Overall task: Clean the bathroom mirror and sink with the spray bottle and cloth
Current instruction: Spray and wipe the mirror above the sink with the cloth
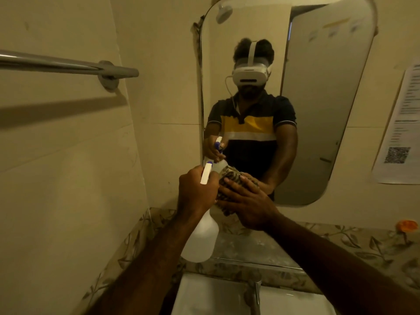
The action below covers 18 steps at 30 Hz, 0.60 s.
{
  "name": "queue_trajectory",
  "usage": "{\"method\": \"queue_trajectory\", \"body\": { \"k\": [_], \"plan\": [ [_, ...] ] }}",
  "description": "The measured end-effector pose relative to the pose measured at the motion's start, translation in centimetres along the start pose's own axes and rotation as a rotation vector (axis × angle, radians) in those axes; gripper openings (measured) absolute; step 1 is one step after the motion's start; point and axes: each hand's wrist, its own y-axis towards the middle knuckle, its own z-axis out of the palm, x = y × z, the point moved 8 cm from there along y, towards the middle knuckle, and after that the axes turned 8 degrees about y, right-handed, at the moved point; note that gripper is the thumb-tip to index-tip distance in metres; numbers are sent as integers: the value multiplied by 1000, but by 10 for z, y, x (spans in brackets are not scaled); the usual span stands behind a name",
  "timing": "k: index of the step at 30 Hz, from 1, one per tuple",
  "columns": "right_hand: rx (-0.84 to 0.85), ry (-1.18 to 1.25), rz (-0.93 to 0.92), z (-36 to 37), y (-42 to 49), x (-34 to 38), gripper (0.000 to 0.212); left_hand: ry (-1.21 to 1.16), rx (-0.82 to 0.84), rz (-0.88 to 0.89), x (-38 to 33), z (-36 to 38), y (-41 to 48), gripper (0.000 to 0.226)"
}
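My left hand (195, 192) grips the neck of a white translucent spray bottle (201, 237) with a white and blue trigger head, held upright in front of the mirror's lower left corner. My right hand (247, 205) presses a dark striped cloth (229, 178) against the bottom of the rounded wall mirror (318, 110), right beside the bottle's nozzle. The mirror reflects a person in a headset and striped shirt, with both hands. The white sink (211, 296) lies below, with a chrome tap (255, 294) at its back edge.
A chrome towel rail (68, 64) juts from the left wall at head height. A glass shelf (254, 253) runs under the mirror over leaf-patterned tiles. A printed paper notice (400, 133) hangs right of the mirror. An orange object (408, 225) rests at the far right.
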Motion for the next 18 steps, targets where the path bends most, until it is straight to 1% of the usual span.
{"method": "queue_trajectory", "body": {
  "k": [2,4,10,14,16,18],
  "plan": [
    [49,-8,-43,-3,2,-6,64,8,-21,1,-3,-5,0,23],
    [56,-11,-72,-11,6,-13,64,1,-42,14,-8,-10,3,22],
    [24,-82,-40,-55,46,-41,67,-17,-100,66,-34,-36,14,20],
    [-88,-128,-23,-115,87,-73,67,16,-151,132,-54,-59,26,22],
    [-163,-176,58,-152,108,-93,63,30,-184,160,-67,-71,34,22],
    [-245,-177,127,-193,125,-113,64,45,-211,178,-81,-82,43,23]
  ]
}}
